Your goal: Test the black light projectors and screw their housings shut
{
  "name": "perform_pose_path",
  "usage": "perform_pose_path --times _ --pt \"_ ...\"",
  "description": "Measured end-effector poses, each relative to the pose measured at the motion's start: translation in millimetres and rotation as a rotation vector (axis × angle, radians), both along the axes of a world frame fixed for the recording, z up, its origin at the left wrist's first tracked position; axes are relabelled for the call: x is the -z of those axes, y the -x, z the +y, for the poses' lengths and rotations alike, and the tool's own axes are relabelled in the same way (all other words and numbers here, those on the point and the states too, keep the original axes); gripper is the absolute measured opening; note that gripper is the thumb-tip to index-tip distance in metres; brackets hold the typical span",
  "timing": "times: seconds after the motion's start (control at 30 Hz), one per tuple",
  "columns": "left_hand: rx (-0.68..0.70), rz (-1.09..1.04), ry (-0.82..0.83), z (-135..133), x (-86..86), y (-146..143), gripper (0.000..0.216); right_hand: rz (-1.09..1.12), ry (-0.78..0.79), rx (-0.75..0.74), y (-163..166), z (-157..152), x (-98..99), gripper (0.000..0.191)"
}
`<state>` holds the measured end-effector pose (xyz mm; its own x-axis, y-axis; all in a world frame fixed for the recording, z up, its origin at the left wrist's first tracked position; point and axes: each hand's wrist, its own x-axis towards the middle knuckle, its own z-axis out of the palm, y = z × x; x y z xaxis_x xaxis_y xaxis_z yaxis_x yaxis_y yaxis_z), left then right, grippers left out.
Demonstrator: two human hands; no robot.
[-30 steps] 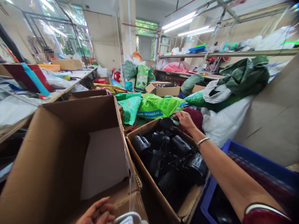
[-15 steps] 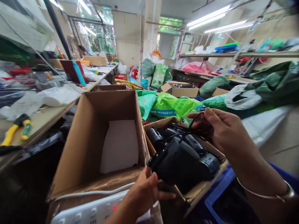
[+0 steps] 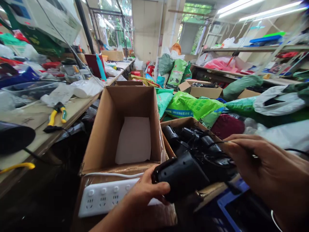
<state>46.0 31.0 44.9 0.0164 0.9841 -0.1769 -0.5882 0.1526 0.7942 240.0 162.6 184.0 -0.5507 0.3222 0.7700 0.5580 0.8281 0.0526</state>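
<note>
Gripping the black device (image 3: 181, 175) at its rounded end, the left hand (image 3: 143, 196) had its fingers curled under it and the thumb on top. The right hand (image 3: 265, 169) pinched the black cord (image 3: 217, 143) between thumb and fingertips, just right of the device. A white power strip (image 3: 103, 197) lay beneath the left fingers. A carton of black parts (image 3: 183, 122) sat just beyond both hands, and an open cardboard box (image 3: 130, 100) beyond the left fingers.
</note>
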Motion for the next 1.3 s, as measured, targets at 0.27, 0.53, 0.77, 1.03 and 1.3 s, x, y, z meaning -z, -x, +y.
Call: perform_pose_path --times 0.27,0.53,0.77,1.03,1.3 --pt "-0.103 0.351 0.090 -6.9 11.8 0.7 0.052 -0.094 1.629 -0.354 -1.7 38.0 89.3 0.103" --pt "-0.159 0.274 0.017 -29.1 10.1 19.1 0.050 0.405 2.067 -0.524 -2.2 27.8 155.3 0.107" --pt "-0.153 0.450 0.036 -24.3 -4.3 6.3 0.043 0.404 1.638 -0.370 29.7 -22.1 134.7 0.089" --pt "-0.257 0.540 0.144 -29.8 -6.1 3.5 0.039 0.135 1.089 -0.248 52.0 -35.0 137.5 0.084" --pt "-0.388 0.459 0.202 -40.3 -17.7 51.3 0.049 0.420 1.211 -0.132 -9.2 38.1 97.4 0.047"
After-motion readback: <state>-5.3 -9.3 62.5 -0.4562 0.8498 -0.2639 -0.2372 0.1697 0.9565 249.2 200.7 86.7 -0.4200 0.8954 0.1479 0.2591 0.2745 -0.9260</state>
